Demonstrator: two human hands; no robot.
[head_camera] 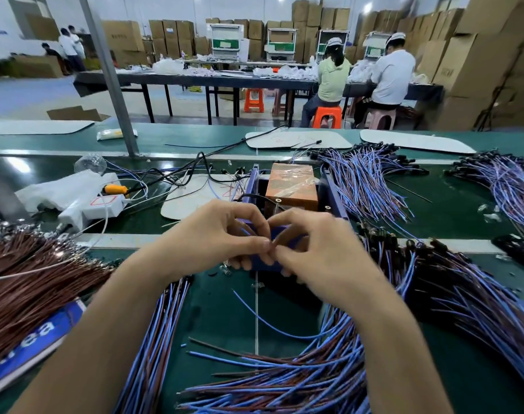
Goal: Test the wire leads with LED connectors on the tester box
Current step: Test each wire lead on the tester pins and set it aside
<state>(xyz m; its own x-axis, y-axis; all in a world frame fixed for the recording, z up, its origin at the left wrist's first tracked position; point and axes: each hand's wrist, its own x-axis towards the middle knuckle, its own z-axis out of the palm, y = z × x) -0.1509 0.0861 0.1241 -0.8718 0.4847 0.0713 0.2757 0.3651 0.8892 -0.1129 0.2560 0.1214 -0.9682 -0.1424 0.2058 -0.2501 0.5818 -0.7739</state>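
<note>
This was a factory floor, an assembly workshop for electrical parts. Blue and brown wire leads [359,180] lay in big heaps on a long green work belt [452,204], around a small tester box [292,186]. Behind it, two workers [392,73] in white caps sat on plastic stools [327,116] at a long dark table [195,80] (their backs were to the camera). Cardboard cartons [476,64] were stacked high along the walls under bright ceiling lamps [367,7].
</note>
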